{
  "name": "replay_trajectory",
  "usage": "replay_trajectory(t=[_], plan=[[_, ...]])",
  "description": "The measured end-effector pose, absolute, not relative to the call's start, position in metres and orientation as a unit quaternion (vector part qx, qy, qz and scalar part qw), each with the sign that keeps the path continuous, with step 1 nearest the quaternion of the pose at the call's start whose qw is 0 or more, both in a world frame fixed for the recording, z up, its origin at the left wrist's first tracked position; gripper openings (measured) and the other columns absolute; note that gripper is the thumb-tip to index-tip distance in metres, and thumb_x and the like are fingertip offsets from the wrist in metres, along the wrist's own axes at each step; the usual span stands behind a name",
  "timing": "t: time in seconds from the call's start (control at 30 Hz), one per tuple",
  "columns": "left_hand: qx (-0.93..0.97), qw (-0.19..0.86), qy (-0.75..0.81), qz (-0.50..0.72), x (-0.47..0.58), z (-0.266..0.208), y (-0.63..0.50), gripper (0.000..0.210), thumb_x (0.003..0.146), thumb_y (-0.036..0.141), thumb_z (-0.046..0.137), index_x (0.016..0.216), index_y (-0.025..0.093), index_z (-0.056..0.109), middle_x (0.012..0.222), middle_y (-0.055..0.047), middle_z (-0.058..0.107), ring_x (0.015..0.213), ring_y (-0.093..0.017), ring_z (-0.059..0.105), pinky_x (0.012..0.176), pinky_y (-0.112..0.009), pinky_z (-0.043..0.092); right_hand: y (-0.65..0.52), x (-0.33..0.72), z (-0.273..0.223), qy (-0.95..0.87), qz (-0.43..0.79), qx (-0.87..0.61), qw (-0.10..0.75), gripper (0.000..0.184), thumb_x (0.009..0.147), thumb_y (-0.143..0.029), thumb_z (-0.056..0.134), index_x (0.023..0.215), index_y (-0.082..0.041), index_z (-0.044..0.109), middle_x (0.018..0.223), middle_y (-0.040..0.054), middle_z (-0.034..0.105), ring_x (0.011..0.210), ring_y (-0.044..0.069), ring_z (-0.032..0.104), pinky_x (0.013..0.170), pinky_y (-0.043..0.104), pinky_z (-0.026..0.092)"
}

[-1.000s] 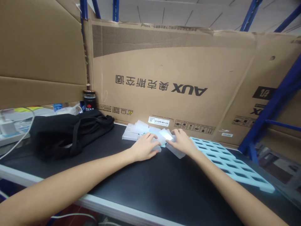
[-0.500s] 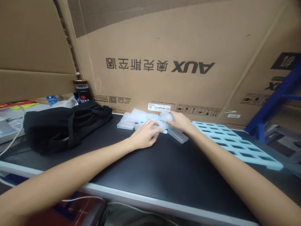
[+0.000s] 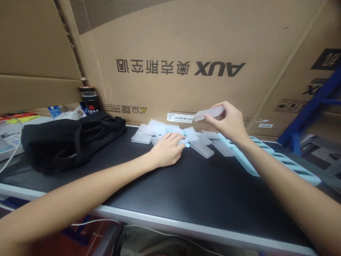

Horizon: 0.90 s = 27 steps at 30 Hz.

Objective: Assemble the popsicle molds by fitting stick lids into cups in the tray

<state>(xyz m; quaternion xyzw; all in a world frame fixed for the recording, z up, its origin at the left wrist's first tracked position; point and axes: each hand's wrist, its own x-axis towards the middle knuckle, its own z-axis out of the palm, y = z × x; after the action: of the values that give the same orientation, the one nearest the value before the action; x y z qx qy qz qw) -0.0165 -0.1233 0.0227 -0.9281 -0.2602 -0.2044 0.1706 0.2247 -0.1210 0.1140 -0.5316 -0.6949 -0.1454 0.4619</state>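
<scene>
My right hand [image 3: 230, 119] is closed on a frosted clear plastic box [image 3: 209, 113], long and narrow, raised in front of the cardboard. My left hand [image 3: 167, 147] lies over the near side of a pile of similar plastic boxes [image 3: 157, 127], fingers stretched forward and thumb apart. Its fingertips are partly hidden among the pile. Small light-blue pieces [image 3: 187, 144] show between the boxes near those fingers. One loose box [image 3: 202, 149] lies at the pile's right. A light-blue slotted rack [image 3: 247, 164] rests on the table, partly behind my right forearm.
A large cardboard box [image 3: 160, 92] stands along the back of the black table [image 3: 165, 192]. To the left are a black cloth bag [image 3: 58, 142] and a dark bottle [image 3: 90, 101]. A blue metal frame [image 3: 306, 106] rises at the right.
My right hand has lifted a plastic box up and to the right from the pile. More loose boxes now show beside the rack. My left hand has stayed at the pile.
</scene>
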Motion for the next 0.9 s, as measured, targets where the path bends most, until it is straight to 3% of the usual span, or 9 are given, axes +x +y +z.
replay_trajectory(t=[0.1, 0.27, 0.4, 0.5, 0.6, 0.7, 0.8, 0.9], plan=[[-0.932, 0.176, -0.260, -0.179, 0.009, 0.022, -0.133, 0.031, 0.097, 0.034, 0.043, 0.101, 0.014, 0.067, 0.113, -0.016, 0.066, 0.109, -0.031, 0.057, 0.091, -0.044, 0.044, -0.150, 0.231, 0.113, -0.697, -0.123, -0.542, 0.453, 0.030, 0.078, -0.049, 0.067, 0.081, -0.025, 0.050, 0.063, -0.0022, 0.050, 0.057, 0.014, 0.045, 0.058, 0.030, 0.037], [-0.918, 0.165, -0.327, -0.150, 0.039, 0.018, -0.139, 0.034, 0.096, 0.036, 0.043, 0.098, 0.011, 0.066, 0.094, -0.018, 0.069, 0.094, -0.033, 0.063, 0.083, -0.045, 0.045, -0.166, 0.233, 0.094, -0.760, -0.092, -0.531, 0.362, 0.041, 0.072, -0.052, 0.069, 0.070, -0.024, 0.040, 0.057, -0.0050, 0.042, 0.053, 0.011, 0.039, 0.054, 0.026, 0.031], [-0.931, 0.162, -0.287, -0.155, 0.032, 0.020, -0.144, 0.029, 0.097, 0.031, 0.043, 0.105, 0.012, 0.063, 0.099, -0.017, 0.068, 0.093, -0.031, 0.064, 0.083, -0.045, 0.046, -0.163, 0.228, 0.084, -0.808, -0.069, -0.508, 0.291, 0.044, 0.073, -0.056, 0.068, 0.068, -0.022, 0.040, 0.058, -0.0056, 0.042, 0.055, 0.010, 0.038, 0.054, 0.024, 0.028], [-0.948, 0.134, -0.241, -0.160, 0.018, 0.023, -0.150, 0.023, 0.097, 0.032, 0.046, 0.100, 0.015, 0.062, 0.097, -0.013, 0.066, 0.090, -0.028, 0.064, 0.081, -0.041, 0.049, -0.159, 0.228, 0.079, -0.835, -0.061, -0.493, 0.238, 0.043, 0.081, -0.057, 0.061, 0.067, -0.021, 0.041, 0.058, -0.0050, 0.043, 0.056, 0.010, 0.039, 0.055, 0.025, 0.026], [-0.966, 0.052, -0.186, -0.169, 0.005, 0.025, -0.153, 0.014, 0.095, 0.029, 0.051, 0.090, 0.019, 0.060, 0.091, -0.007, 0.062, 0.089, -0.023, 0.062, 0.081, -0.035, 0.050, -0.155, 0.233, 0.075, -0.844, -0.067, -0.488, 0.212, 0.040, 0.088, -0.055, 0.054, 0.069, -0.021, 0.043, 0.062, -0.0033, 0.047, 0.059, 0.012, 0.042, 0.058, 0.026, 0.027], [-0.971, -0.076, -0.128, -0.189, -0.003, 0.024, -0.152, 0.006, 0.090, 0.021, 0.055, 0.089, 0.020, 0.061, 0.102, -0.005, 0.060, 0.093, -0.018, 0.061, 0.085, -0.028, 0.051, -0.156, 0.240, 0.079, -0.847, -0.059, -0.479, 0.225, 0.038, 0.089, -0.056, 0.054, 0.077, -0.020, 0.051, 0.073, 0.0001, 0.055, 0.067, 0.014, 0.047, 0.063, 0.027, 0.032], [-0.956, -0.166, -0.120, -0.212, -0.004, 0.022, -0.153, 0.004, 0.087, 0.019, 0.059, 0.086, 0.019, 0.062, 0.118, -0.006, 0.057, 0.098, -0.016, 0.062, 0.091, -0.028, 0.050, -0.164, 0.244, 0.091, -0.858, 0.034, -0.461, 0.224, 0.039, 0.087, -0.059, 0.057, 0.089, -0.019, 0.061, 0.081, 0.0014, 0.060, 0.071, 0.015, 0.052, 0.064, 0.026, 0.037], [-0.941, -0.197, -0.161, -0.224, -0.003, 0.020, -0.157, 0.010, 0.085, 0.027, 0.065, 0.087, 0.020, 0.059, 0.114, -0.006, 0.058, 0.098, -0.018, 0.061, 0.090, -0.032, 0.051, -0.177, 0.245, 0.102, -0.857, 0.153, -0.449, 0.202, 0.040, 0.086, -0.058, 0.059, 0.102, -0.021, 0.066, 0.091, 0.0023, 0.067, 0.076, 0.016, 0.058, 0.065, 0.026, 0.042]])
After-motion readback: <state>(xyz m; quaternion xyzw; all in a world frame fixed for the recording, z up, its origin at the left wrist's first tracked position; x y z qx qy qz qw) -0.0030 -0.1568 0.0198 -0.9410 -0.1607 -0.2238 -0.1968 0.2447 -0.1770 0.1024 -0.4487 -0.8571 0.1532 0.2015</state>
